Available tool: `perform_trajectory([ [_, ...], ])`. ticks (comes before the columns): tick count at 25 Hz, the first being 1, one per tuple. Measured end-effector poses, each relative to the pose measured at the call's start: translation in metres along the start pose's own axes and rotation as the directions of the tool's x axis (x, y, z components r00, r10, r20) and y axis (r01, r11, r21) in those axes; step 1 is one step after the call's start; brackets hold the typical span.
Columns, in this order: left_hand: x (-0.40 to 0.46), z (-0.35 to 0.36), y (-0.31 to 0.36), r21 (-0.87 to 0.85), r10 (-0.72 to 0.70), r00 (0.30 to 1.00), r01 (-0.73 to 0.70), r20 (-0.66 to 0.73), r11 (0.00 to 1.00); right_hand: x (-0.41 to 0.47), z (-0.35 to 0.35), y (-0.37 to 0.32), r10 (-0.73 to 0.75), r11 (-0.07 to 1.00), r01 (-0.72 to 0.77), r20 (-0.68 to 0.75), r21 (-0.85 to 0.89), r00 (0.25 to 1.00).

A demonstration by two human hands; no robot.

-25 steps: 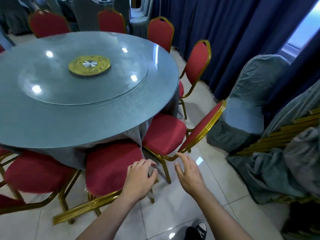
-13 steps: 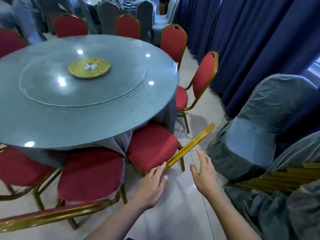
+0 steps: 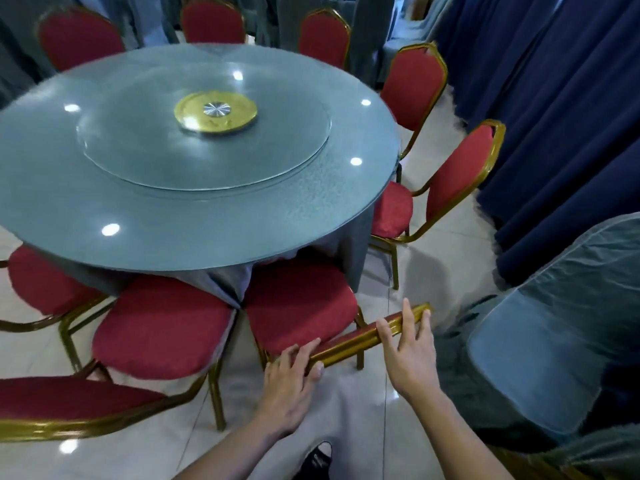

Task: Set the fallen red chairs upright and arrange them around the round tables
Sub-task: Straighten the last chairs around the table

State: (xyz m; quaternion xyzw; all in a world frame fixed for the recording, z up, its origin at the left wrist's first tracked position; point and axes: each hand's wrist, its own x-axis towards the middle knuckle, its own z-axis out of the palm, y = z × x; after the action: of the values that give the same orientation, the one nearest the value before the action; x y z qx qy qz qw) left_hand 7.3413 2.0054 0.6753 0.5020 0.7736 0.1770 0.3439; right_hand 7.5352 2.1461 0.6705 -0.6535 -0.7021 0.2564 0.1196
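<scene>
Round table: grey cloth under glass top, glass turntable with gold hub at centre. Fills upper left of view.

Navy curtains: right side, hanging to floor.

Grey-covered chair: lower right, just beside the right hand.

Red chairs, gold frames: ringed upright around the table; nearest red chair stands with its seat tucked under the table edge, its backrest top rail directly under both hands.

Left hand: fingers laid loosely over the rail's left end, lightly curled; a firm grip cannot be confirmed.

Right hand: fingers spread and mostly straight, resting on the rail's right half, thumb on the near side.
</scene>
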Motion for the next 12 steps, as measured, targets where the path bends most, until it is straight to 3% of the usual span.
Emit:
perform_trajectory([
  [7,0.024,0.026,0.051,-0.042,-0.078,0.996,0.077,-0.035,0.996,0.052,-0.04,0.029,-0.079,0.997,0.076,0.113,0.024,0.991],
  [12,0.038,0.044,0.08,-0.138,-0.18,0.981,0.169,-0.076,0.976,0.088,-0.074,0.047,-0.18,0.977,0.201,0.239,-0.068,0.954],
])
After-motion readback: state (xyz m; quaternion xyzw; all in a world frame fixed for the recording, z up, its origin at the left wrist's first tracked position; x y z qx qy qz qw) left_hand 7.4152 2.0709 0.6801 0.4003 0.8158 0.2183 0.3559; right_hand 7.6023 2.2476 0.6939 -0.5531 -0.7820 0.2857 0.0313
